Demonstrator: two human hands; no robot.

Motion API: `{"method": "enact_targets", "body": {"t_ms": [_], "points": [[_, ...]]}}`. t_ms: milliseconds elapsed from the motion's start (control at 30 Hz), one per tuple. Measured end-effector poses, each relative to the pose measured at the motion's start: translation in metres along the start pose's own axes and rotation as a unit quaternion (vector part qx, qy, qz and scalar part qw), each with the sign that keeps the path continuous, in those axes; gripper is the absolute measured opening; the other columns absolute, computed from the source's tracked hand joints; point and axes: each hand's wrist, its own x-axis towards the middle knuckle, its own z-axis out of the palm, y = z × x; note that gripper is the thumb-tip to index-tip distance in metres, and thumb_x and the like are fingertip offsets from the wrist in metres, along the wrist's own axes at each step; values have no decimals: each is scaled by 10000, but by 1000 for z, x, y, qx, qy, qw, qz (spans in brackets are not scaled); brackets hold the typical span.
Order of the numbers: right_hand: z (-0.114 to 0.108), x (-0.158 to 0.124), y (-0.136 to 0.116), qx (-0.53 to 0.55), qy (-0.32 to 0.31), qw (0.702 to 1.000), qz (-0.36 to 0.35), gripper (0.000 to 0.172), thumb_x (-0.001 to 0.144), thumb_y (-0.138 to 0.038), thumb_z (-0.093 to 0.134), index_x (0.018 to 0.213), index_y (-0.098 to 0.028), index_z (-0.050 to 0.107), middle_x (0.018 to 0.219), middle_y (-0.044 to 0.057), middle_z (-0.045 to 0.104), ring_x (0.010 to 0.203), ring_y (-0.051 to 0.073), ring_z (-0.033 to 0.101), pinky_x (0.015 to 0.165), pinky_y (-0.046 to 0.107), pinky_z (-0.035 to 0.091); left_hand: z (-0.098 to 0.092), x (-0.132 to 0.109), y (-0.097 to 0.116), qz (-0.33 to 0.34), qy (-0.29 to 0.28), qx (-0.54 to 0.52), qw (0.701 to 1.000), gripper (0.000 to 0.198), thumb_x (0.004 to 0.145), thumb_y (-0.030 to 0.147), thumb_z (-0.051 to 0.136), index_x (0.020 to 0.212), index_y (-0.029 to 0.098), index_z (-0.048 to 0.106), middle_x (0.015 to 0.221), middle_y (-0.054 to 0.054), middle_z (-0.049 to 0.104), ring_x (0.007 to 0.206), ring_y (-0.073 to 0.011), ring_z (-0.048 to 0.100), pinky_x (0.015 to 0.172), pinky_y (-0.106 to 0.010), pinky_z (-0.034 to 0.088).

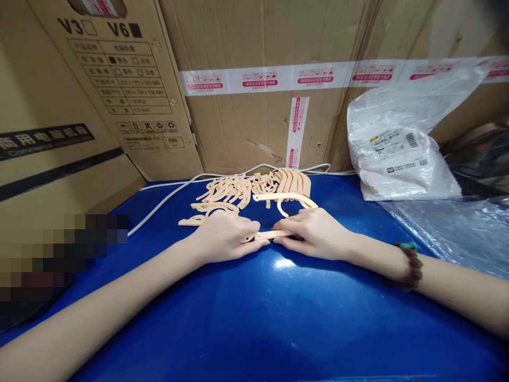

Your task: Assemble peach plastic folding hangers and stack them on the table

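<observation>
My left hand (225,236) and my right hand (314,232) meet at the middle of a glossy blue table (278,318). Both have their fingers closed on the two ends of one thin pale wooden strip (272,234) that lies flat on the blue surface. Just behind the hands lies a pile of several curved, pale wooden cut-out pieces (254,191). One long curved piece (284,198) sits at the pile's front, right above my right hand. A brown bead bracelet (411,265) circles my right wrist.
Large cardboard boxes (246,79) wall off the back and left. A white cable (167,196) runs along the table's far edge. A white plastic bag with labels (397,154) and clear plastic sheeting (453,228) lie at the right.
</observation>
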Motion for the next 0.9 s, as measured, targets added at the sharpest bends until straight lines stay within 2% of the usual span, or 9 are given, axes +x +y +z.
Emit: {"method": "enact_targets", "body": {"t_ms": [367, 500, 633, 733, 900], "points": [[1, 0, 0, 4, 21, 999, -29, 294, 959, -365, 439, 1017, -176, 656, 819, 34, 686, 711, 166, 617, 674, 282, 392, -6, -1, 2, 7, -31, -3, 999, 403, 921, 423, 425, 604, 179, 475, 515, 28, 532, 446, -112, 489, 447, -246, 177], [0, -1, -1, -2, 69, 996, -61, 268, 951, -343, 463, 991, -160, 654, 822, 40, 674, 727, 160, 603, 683, 279, 398, -14, -1, 2, 3, -54, -7, 999, 400, 920, 425, 435, 607, 178, 470, 515, 30, 517, 449, -109, 481, 455, -251, 175], [-1, -1, -2, -33, 148, 984, -89, 239, 943, -294, 468, 898, -155, 657, 741, 30, 654, 678, 150, 576, 659, 286, 393, -19, 0, 0, 5, -64, -29, 998, 421, 922, 438, 433, 592, 177, 443, 492, 33, 470, 436, -100, 442, 469, -244, 199], [-2, -1, -1, -36, 194, 977, -80, 226, 938, -245, 460, 842, -157, 644, 731, 29, 646, 682, 147, 556, 658, 288, 399, -22, 0, -1, 4, -67, -41, 997, 431, 918, 442, 444, 579, 176, 416, 477, 39, 428, 425, -93, 403, 472, -241, 194], [-4, 0, -2, -49, 226, 971, -59, 202, 918, -220, 480, 812, -162, 641, 831, 56, 646, 776, 171, 537, 699, 309, 399, -24, 0, -1, -14, -80, -53, 995, 452, 907, 460, 448, 562, 176, 385, 470, 41, 392, 418, -88, 360, 475, -241, 176]]}}
